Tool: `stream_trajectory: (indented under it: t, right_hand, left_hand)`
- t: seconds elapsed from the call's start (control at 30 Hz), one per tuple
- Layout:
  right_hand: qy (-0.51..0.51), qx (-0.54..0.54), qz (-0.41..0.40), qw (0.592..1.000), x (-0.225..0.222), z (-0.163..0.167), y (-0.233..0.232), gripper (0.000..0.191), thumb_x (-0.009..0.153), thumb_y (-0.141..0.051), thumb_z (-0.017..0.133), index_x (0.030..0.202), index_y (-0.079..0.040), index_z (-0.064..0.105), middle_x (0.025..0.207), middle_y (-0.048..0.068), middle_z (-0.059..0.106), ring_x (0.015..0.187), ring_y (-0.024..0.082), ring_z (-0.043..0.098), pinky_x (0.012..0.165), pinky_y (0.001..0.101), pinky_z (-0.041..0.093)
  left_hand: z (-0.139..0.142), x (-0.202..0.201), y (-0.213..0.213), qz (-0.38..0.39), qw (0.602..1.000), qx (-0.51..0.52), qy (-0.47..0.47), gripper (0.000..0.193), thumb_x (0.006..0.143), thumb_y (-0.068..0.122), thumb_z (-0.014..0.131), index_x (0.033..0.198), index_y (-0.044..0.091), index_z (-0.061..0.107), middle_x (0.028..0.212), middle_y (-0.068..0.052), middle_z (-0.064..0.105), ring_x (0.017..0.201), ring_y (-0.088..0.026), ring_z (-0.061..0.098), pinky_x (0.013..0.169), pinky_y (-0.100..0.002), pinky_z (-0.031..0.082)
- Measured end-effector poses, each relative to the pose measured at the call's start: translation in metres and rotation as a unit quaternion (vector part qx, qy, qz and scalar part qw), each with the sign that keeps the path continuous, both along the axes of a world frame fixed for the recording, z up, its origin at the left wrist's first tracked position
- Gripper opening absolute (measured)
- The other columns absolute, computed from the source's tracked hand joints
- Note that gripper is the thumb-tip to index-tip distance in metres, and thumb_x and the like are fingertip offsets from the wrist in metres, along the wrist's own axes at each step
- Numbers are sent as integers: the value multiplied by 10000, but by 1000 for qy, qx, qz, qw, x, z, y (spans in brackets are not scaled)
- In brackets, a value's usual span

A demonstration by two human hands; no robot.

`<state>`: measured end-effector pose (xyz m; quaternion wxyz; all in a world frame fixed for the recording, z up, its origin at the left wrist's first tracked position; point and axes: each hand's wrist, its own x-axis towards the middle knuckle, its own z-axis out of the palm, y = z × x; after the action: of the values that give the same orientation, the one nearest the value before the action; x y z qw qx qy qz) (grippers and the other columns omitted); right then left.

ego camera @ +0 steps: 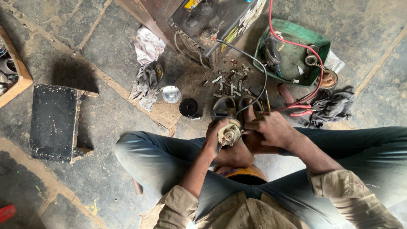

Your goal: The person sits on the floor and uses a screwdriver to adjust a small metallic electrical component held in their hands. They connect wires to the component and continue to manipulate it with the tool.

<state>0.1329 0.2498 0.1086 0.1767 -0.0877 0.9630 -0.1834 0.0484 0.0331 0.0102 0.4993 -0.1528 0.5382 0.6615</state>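
The person is sitting on the floor, and the left hand [215, 138] is cupping a small round motor part [229, 133], fingers curling round its left rim and pressing in. It is sitting right over the person's feet, just below the pair of sandals [235, 106]. The right hand [271, 129] is coming in on the part's right side, fingers drawn together near the end of a black cable [258, 63]; whether they are pinching the cable tip or just steadying the part, I cannot tell.

That part is looking like solid metal: stiff, dense for its size, probably greasy, so the outer rim seems the safest place to hold it, not the small central hub.

Above the part, loose bolts and clips [231, 80] are lying scattered, and further up a car battery [212, 21] is getting cut off by the frame's top edge. The green tray [296, 36] to its right is holding items too small to name. A red cable [313, 80] is looping past it.
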Motion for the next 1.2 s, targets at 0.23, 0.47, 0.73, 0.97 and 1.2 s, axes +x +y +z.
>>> stream_trajectory:
  t: [0.23,0.47,0.73,0.97,1.2]
  right_hand:
    - [47,-38,15,998,0,5,-3,428,688,-203,806,1109,-146,754,789,123,745,678,323,707,611,440,542]
    - [48,-163,-111,979,3,14,22,321,851,-167,707,1168,-118,711,816,134,740,684,332,703,626,437,531]
    - [95,-193,-158,964,0,7,0,326,873,-187,700,1184,-88,717,898,195,747,771,400,685,702,488,525]
    - [119,-197,-125,965,-3,3,2,317,866,-160,695,1171,-73,708,1060,179,748,882,402,698,742,480,547]
    - [117,-233,-144,955,-1,-12,-5,331,888,-151,714,1194,-30,674,1075,183,726,937,397,698,795,466,561]
  left_hand:
    - [12,-7,-5,-43,997,64,-29,558,803,425,752,1202,45,665,1074,-117,727,936,-198,726,774,-303,631]
    - [13,-13,-11,51,986,86,-130,697,805,503,762,1303,29,647,1162,-142,709,1028,-222,731,834,-304,644]
    - [25,-8,-10,69,952,239,-176,796,825,572,774,1299,-45,602,1134,-206,706,982,-284,737,814,-422,663]
    - [19,-13,-16,23,967,215,-134,717,840,461,791,1294,-54,584,1086,-184,716,939,-261,746,721,-371,652]
    - [12,-9,-11,-1,996,82,-47,734,797,616,683,1212,11,656,984,-112,747,823,-164,755,601,-258,643]
